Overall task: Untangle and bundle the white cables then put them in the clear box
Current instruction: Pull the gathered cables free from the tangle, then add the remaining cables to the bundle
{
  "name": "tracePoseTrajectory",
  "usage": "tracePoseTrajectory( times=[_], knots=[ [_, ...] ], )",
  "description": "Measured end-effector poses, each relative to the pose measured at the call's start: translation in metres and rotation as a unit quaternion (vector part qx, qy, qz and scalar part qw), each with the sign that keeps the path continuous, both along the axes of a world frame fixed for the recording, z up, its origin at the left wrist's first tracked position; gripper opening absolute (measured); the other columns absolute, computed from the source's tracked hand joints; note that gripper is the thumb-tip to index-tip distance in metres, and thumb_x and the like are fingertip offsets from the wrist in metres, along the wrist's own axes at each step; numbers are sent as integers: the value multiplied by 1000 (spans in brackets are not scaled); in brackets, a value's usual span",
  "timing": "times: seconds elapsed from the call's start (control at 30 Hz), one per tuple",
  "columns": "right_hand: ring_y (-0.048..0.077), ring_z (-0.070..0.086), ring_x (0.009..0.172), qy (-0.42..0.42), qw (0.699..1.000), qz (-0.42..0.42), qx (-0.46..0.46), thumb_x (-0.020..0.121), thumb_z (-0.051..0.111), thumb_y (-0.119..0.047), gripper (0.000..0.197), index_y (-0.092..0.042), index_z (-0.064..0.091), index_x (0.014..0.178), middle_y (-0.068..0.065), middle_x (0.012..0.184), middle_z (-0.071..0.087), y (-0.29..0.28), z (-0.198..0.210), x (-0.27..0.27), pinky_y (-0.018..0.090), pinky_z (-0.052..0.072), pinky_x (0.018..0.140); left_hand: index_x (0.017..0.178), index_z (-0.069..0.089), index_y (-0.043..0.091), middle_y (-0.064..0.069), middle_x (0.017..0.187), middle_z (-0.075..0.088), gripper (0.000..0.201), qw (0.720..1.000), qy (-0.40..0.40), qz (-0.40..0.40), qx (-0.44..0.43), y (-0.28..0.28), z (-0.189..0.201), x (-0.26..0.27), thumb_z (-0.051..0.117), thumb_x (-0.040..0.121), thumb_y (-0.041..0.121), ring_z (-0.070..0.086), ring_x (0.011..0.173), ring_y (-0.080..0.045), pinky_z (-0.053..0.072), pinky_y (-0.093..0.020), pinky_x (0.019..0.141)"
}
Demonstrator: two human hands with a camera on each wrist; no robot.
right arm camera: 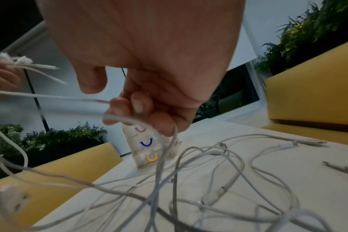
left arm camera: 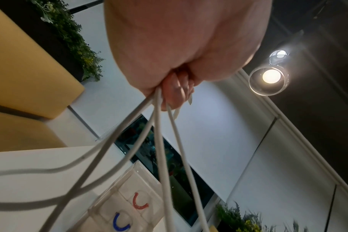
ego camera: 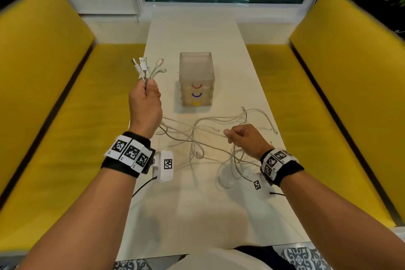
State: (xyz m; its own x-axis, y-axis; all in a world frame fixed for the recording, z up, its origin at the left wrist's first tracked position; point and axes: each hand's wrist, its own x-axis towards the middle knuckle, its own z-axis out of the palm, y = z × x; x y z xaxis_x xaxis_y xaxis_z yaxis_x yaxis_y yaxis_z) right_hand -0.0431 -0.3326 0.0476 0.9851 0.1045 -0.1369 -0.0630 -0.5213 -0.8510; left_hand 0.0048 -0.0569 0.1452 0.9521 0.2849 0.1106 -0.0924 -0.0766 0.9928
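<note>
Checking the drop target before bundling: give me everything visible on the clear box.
The clear box is a small frosted, see-through plastic tower standing upright mid-table, beyond the cables. Its front shows three stacked drawers with curved handles: red on top, blue in the middle, yellow at the bottom. The drawers look closed. Neither hand touches it; whether any cable reaches its base cannot be told.

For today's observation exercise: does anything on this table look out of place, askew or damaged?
Only the white cables stand out: they sprawl in crossed loops over the table in front of the clear box, not yet bundled. The left hand grips several plug ends; the right hand pinches a strand. Nothing looks damaged.
</note>
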Motion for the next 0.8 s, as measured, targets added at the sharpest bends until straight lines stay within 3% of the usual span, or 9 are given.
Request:
tracePoseTrajectory(
  times=[0.1, 0.2, 0.27, 0.43, 0.53, 0.6, 0.67, 0.8],
  knots=[
    [2, 36, 44, -15, 999, 22, -21, 95, 64, -42, 55, -4, 54, 57, -14, 43, 42, 3, -1, 4, 15, 32, 51, 78, 42, 20, 3, 65, 37, 29, 999, -18, 1, -46, -3, 15, -2, 38, 107, 23, 27, 51, -9, 24, -26, 45],
    [4, 28, 46, -23, 999, 42, -18, 95, 67, -34, 51, -9, 41, 58, -5, 52, 34, 5, -3, 8, 11, 31, 48, 79, 41, 19, 3, 64, 35, 30, 996, -33, 21, -79, -3, 26, -6, 36, 108, 21, 26, 48, -7, 24, -22, 41],
    [3, 30, 46, -17, 998, 50, -16, 94, 68, -33, 48, -12, 43, 59, -2, 56, 34, 5, -3, 11, 10, 32, 49, 79, 42, 19, 4, 62, 35, 31, 994, -44, 34, -91, 0, 30, -7, 35, 109, 23, 26, 48, -7, 24, -22, 41],
    [0, 43, 48, -7, 998, 50, -32, 94, 69, -29, 36, -22, 54, 62, -13, 53, 48, 7, -6, 14, 13, 37, 53, 78, 41, 18, 7, 58, 37, 32, 988, -77, 26, -130, 0, 40, -10, 34, 109, 23, 26, 48, -10, 24, -25, 43],
    [10, 48, 48, 19, 999, 16, 44, 97, 63, -16, 25, -15, 62, 72, -2, 55, 55, 8, -5, 13, 25, 41, 52, 80, 44, 16, 4, 61, 41, 31, 989, -89, 16, -116, 0, 41, -8, 33, 109, 19, 37, 48, -10, 41, -26, 42],
    [15, 44, 45, 28, 989, -57, 137, 97, 59, -8, 20, -8, 66, 78, 4, 56, 54, 5, -2, 11, 26, 38, 48, 83, 47, 16, 3, 63, 43, 29, 992, -78, 10, -100, 3, 37, -6, 34, 109, 18, 42, 50, -10, 53, -30, 48],
    [14, 39, 44, 32, 979, -101, 177, 97, 61, -9, 19, -6, 67, 80, 4, 56, 50, 0, 5, 8, 23, 33, 44, 84, 48, 17, 2, 65, 44, 28, 994, -61, 15, -89, 9, 31, -4, 34, 109, 19, 44, 51, -9, 57, -32, 52],
    [-1, 46, 45, 9, 997, -32, 65, 93, 70, -15, 29, 5, 65, 73, -5, 53, 52, -7, 12, 6, 13, 38, 50, 84, 48, 18, 2, 65, 43, 29, 994, -40, 30, -99, 15, 20, -1, 33, 109, 18, 43, 50, -9, 54, -30, 48]
  ],
)
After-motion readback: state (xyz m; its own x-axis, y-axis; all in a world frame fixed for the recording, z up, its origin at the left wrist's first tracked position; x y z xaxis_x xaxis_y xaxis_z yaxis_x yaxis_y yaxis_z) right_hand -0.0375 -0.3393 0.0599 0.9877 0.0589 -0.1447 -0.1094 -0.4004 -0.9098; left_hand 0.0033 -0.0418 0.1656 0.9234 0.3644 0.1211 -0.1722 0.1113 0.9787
